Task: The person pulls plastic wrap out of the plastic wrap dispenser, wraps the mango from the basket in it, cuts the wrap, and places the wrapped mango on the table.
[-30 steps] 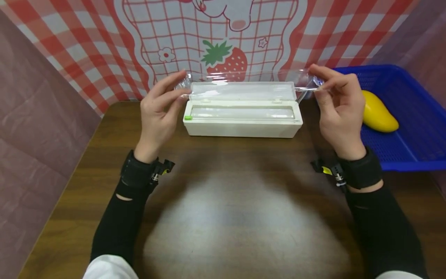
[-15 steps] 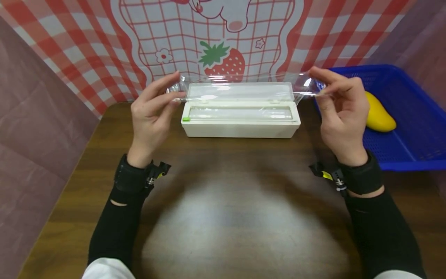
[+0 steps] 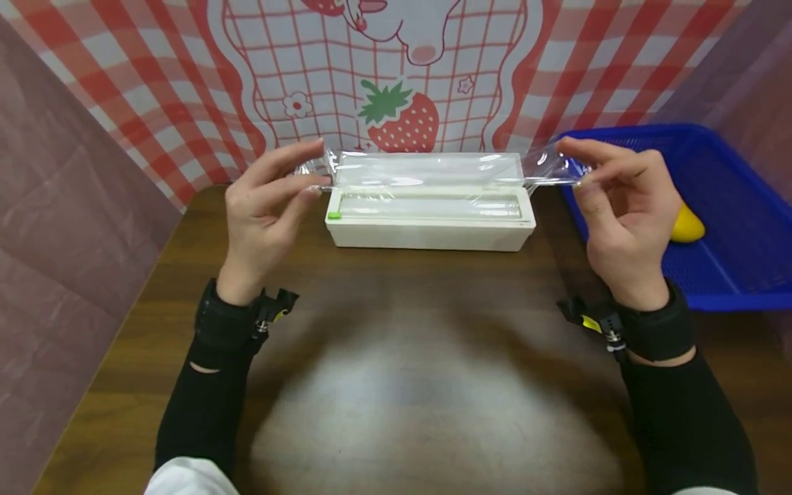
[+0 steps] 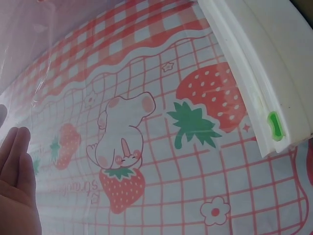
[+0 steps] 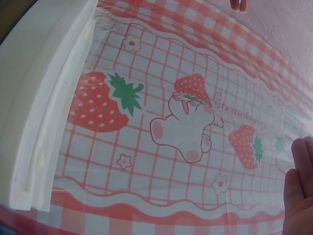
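A white plastic-wrap dispenser with its lid raised stands at the back of the table. A green slider sits at its left end; in the left wrist view the slider also shows. Clear plastic wrap is stretched across above the dispenser, in front of the lid. My left hand pinches the wrap's left end between thumb and fingers. At the other end my right hand pinches the bunched film in the same way. Both hands are raised beside the dispenser's ends.
A blue plastic basket stands on the right, a yellow mango-shaped fruit inside it, partly hidden by my right hand. Behind the dispenser hangs a red-and-white checked cloth with strawberry prints. Brown wooden table lies in front.
Both hands have moved slightly apart and toward me, still pinching the wrap. The stretched film sits lower across the lid. The head view has shifted a little.
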`<move>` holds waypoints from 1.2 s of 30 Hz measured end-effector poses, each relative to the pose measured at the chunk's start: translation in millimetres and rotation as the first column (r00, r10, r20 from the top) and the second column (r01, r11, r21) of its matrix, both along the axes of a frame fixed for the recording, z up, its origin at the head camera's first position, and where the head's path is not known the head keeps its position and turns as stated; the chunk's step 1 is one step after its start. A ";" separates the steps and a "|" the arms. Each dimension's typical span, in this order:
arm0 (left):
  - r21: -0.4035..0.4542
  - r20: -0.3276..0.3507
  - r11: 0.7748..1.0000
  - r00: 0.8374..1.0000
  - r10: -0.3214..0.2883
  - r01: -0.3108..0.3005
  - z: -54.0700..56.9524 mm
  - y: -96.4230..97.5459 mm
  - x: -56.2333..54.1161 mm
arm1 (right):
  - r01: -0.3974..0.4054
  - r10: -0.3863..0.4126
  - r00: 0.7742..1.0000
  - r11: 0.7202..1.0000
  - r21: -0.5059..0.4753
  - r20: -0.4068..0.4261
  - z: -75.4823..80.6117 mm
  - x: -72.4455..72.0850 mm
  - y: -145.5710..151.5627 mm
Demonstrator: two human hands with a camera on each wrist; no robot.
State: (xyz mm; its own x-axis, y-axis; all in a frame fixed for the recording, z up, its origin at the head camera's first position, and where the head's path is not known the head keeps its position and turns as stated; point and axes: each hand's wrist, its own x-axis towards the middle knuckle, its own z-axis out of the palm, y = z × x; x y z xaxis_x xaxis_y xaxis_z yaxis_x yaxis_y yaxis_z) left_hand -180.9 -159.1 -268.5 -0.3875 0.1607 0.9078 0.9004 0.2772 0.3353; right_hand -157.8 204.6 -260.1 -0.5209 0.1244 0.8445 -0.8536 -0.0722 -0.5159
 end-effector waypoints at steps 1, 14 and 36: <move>-0.002 0.001 1.000 1.000 0.000 0.000 0.1 -0.1 0.0 | 0.002 -0.002 1.000 1.000 -0.001 -0.006 0.1 0.4 0.4; 0.042 -0.002 0.999 1.000 -0.023 0.023 7.1 4.1 12.3 | -0.023 0.020 0.998 0.998 -0.061 -0.061 1.8 8.3 -2.8; 0.085 -0.013 0.996 1.000 -0.011 0.012 15.2 1.9 24.1 | -0.045 0.007 0.981 0.981 -0.191 -0.193 18.4 22.6 -17.7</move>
